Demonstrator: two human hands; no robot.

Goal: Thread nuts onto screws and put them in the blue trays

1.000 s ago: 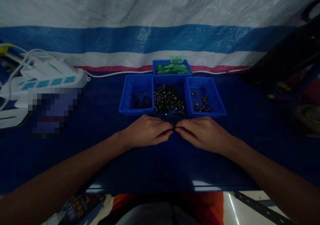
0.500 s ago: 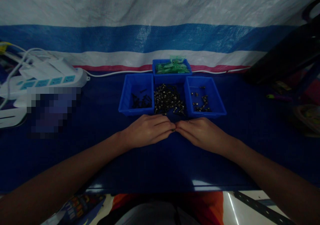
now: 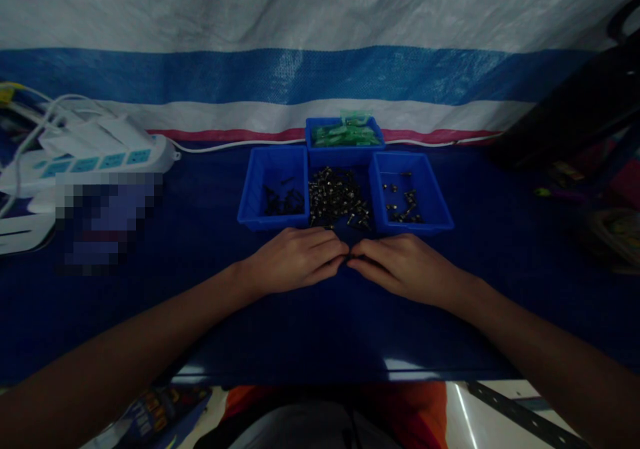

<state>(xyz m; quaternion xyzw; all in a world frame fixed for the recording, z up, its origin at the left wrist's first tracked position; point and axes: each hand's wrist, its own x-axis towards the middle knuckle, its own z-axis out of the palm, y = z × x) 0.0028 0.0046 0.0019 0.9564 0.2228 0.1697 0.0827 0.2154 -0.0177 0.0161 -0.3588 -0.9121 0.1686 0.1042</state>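
Note:
My left hand (image 3: 305,259) and my right hand (image 3: 400,266) meet fingertip to fingertip just above the blue table, in front of the bins. Both are closed in a pinch. Whatever lies between the fingertips is small and mostly hidden; only a dark speck shows. Beyond my hands lies a heap of small metal screws (image 3: 337,196). A blue bin (image 3: 275,221) on the left contains dark screws (image 3: 285,202). The right-hand blue bin (image 3: 415,227) contains a few shiny metal pieces (image 3: 407,216).
Behind the heap stands a third blue bin (image 3: 345,149) with green plastic packets (image 3: 345,134). A white power strip (image 3: 115,159) with cables sits at the left. A large black object (image 3: 565,102) leans at the right. The table's front edge (image 3: 345,376) runs near my body.
My fingertips have shifted slightly, and a narrow gap now shows between my two hands. The right fingers are a little more parted. The bins and the heap look unchanged.

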